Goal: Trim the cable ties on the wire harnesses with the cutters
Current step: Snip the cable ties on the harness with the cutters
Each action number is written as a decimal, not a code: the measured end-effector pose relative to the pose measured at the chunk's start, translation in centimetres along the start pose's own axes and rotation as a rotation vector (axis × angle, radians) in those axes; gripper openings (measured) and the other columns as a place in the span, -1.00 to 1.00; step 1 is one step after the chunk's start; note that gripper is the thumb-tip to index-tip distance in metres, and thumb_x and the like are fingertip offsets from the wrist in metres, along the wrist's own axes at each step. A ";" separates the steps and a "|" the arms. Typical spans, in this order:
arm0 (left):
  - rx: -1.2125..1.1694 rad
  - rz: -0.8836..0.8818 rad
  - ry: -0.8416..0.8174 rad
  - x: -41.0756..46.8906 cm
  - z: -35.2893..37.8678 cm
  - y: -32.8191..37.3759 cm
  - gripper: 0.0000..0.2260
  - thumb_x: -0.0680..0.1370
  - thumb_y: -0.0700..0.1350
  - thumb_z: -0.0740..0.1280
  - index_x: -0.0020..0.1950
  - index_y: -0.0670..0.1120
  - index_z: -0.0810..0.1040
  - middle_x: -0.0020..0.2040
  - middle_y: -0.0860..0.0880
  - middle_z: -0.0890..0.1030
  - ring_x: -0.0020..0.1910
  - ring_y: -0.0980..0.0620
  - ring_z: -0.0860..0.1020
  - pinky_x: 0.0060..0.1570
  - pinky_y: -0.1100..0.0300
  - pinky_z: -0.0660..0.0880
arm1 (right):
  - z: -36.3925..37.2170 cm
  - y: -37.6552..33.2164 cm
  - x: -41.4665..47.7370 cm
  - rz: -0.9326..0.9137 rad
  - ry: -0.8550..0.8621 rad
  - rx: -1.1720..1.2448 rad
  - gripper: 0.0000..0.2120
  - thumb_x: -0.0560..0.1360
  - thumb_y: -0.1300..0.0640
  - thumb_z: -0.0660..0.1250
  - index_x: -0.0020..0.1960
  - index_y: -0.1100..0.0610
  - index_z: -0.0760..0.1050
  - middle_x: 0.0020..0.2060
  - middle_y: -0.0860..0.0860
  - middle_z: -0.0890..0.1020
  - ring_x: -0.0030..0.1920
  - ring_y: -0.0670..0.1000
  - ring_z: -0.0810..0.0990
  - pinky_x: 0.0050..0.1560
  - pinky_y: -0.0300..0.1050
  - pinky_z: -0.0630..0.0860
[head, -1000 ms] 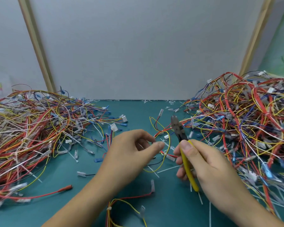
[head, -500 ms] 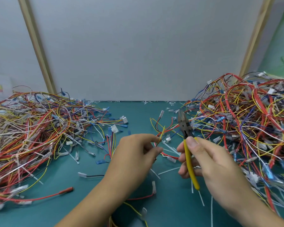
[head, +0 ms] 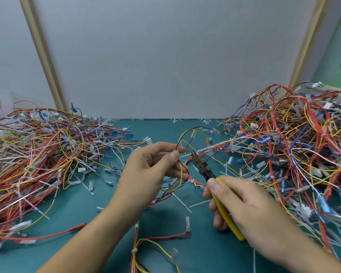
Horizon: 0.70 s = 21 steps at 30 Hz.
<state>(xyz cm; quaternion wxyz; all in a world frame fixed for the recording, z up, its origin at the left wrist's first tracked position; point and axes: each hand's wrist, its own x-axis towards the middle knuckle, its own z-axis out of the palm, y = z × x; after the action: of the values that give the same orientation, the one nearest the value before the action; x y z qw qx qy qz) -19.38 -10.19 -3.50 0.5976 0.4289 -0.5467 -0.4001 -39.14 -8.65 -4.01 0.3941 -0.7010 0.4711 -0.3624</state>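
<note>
Here the left hand (head: 148, 170) pinches a wire harness (head: 182, 154) — right hand (head: 242, 205) grips the cutters (head: 202, 167).

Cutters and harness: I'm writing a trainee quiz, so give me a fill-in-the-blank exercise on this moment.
1. The right hand grips cutters whose handles are ____.
2. The wire harness pinched in the fingers of the left hand curls upward into a ____.
3. Both hands work ____ the left heap and the right heap of harnesses.

Missing words: yellow; loop; between.
</note>
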 end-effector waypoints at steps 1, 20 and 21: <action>-0.002 0.005 0.000 0.0 0.0 0.0 -0.85 0.61 -0.27 0.27 0.02 -0.21 0.64 -0.30 -0.21 0.66 -0.30 -0.15 0.69 -0.14 0.15 0.64 | -0.1 0.0 0.0 -0.004 -0.009 -0.032 -0.46 0.46 -0.44 0.16 -0.15 0.02 0.57 -0.32 0.06 0.62 -0.37 0.05 0.65 -0.31 -0.06 0.61; 0.014 0.025 -0.017 -0.4 0.3 0.4 -0.90 0.61 -0.21 0.30 0.03 -0.25 0.51 -0.36 -0.22 0.65 -0.39 -0.15 0.68 -0.29 0.29 0.55 | -0.5 -0.1 -0.3 -0.039 -0.021 -0.278 -0.30 0.39 -0.49 0.07 -0.12 0.16 0.50 -0.38 0.13 0.59 -0.38 0.11 0.58 -0.26 0.19 0.56; 0.019 0.024 -0.019 -0.4 0.3 0.4 -0.90 0.61 -0.21 0.31 0.02 -0.25 0.51 -0.36 -0.22 0.65 -0.39 -0.16 0.68 -0.29 0.28 0.56 | -0.5 -0.1 -0.3 -0.040 -0.021 -0.285 -0.30 0.39 -0.49 0.07 -0.12 0.16 0.51 -0.37 0.13 0.59 -0.38 0.12 0.58 -0.26 0.19 0.56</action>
<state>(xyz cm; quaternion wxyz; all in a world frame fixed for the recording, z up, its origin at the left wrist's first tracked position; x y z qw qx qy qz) -19.70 -9.68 -3.23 0.5931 0.4241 -0.5612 -0.3916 -39.62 -8.44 -3.77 0.2882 -0.7627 0.4998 -0.2923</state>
